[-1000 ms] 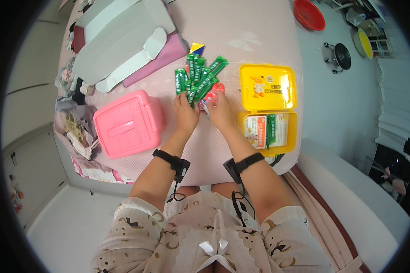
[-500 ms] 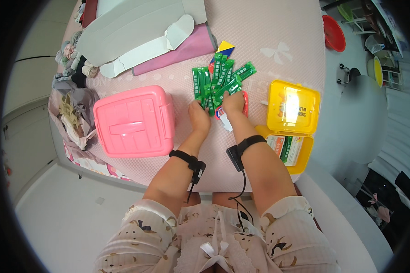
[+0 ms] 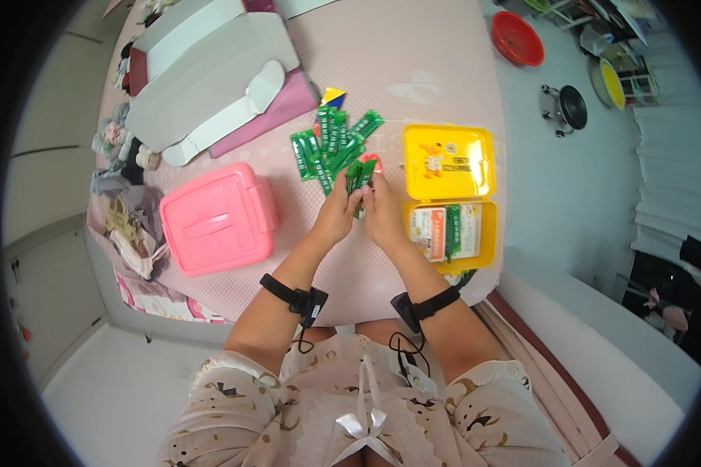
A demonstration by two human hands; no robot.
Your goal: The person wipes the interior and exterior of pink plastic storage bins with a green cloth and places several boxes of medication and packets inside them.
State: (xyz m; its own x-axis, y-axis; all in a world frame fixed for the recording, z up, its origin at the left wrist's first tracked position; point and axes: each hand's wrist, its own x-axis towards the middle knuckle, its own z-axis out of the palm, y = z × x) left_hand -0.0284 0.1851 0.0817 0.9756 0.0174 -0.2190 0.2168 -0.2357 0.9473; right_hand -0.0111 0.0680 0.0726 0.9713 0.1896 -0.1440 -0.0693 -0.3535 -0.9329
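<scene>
Between my two hands I hold a few slim green sachets, gathered upright at my fingertips. My left hand closes on them from the left and my right hand from the right. Just beyond my fingers lies a loose pile of green sachets with white print, overlapping at different angles. A red-edged item is partly hidden behind my right hand. Right of my hands an open yellow plastic box holds white and orange packets and a few green sachets.
A shut pink lidded box stands at my left on the pale pink quilted cover. Behind it lie a large open grey-white carton and rolled socks. A fabric bag of clothes sits at the left edge. Red basin on the floor.
My hands have come together, with several sachets now lifted between them; before, they were apart at the near side of the pile. The camera view has shifted.
</scene>
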